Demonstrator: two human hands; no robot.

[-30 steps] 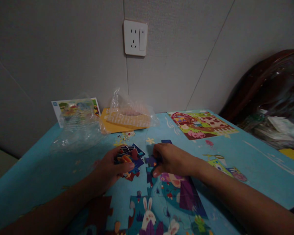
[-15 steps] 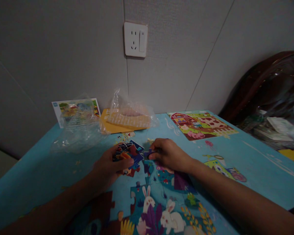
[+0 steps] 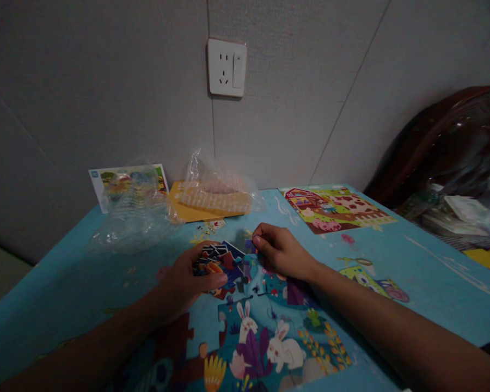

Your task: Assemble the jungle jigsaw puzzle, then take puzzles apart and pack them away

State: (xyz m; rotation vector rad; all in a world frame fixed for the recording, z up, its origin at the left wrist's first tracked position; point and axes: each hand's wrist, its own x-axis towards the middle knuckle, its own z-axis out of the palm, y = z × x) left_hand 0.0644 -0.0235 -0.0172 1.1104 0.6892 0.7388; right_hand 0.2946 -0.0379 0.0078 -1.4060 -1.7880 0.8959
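My left hand point(image 3: 183, 280) is closed around a stack of jigsaw puzzle pieces point(image 3: 218, 262), with the thumb lying over the front. Just right of it, my right hand point(image 3: 283, 251) pinches a small purple-blue puzzle piece point(image 3: 249, 246) at the top edge of the partly joined jigsaw puzzle point(image 3: 255, 318); whether that piece touches its neighbours I cannot tell. White rabbits, plants and a frog show on the joined part. A gap in it bares the blue table left of the rabbits. My forearms cover some of the lower edges.
The blue patterned table point(image 3: 433, 283) meets a grey wall with a socket point(image 3: 227, 68). Crumpled clear plastic bags point(image 3: 134, 218) lie at the back left, over a picture card point(image 3: 96, 182) and a yellow-orange packet point(image 3: 183, 213). A farm picture point(image 3: 337, 209) lies back right.
My right hand has moved slightly up with its piece, away from the stack, to the jigsaw's top edge. My left hand has shifted slightly right and down, still holding the stack.
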